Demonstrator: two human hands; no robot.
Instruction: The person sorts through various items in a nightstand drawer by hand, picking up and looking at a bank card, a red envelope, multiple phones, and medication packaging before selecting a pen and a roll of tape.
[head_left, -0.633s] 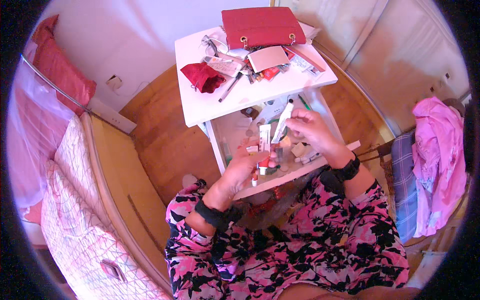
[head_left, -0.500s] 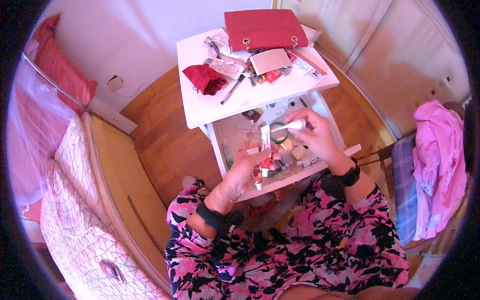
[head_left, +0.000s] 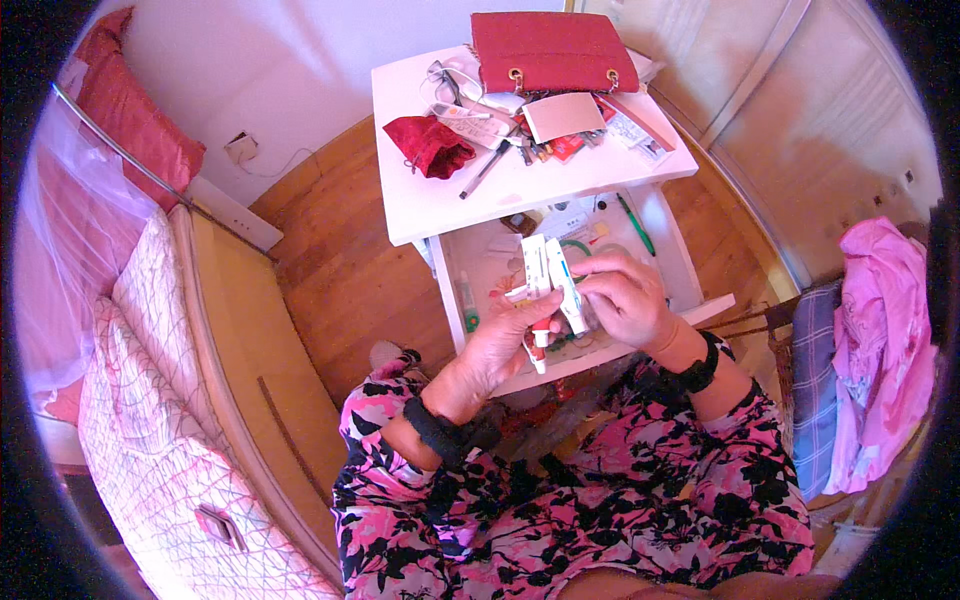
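Note:
My left hand (head_left: pixel 492 348) is closed round several squeeze tubes, held upright over the open drawer (head_left: pixel 683 265). One is a white tube (head_left: pixel 534 262) with print on it. Red-and-white tube ends (head_left: pixel 541 336) with white caps poke out below my fingers. Right beside them is a white-and-blue tube (head_left: pixel 568 298), pinched by the fingertips of my right hand (head_left: pixel 632 302). Inside the drawer, behind the hands, a green pen (head_left: pixel 636 226) and a green ring (head_left: pixel 576 246) show. My hands hide much of the drawer's front part.
On the white nightstand (head_left: pixel 415 220) lie a red handbag (head_left: pixel 555 50), a red pouch (head_left: pixel 430 147), glasses (head_left: pixel 441 78), a black pen (head_left: pixel 485 170) and a pale card (head_left: pixel 563 118). A bed (head_left: pixel 150 400) stands at left. Pink clothing (head_left: pixel 880 330) hangs at right.
My right hand has come down and inward, bringing a white-and-blue tube beside those in my left hand. The green pen in the drawer shows more fully. The view has shifted slightly.

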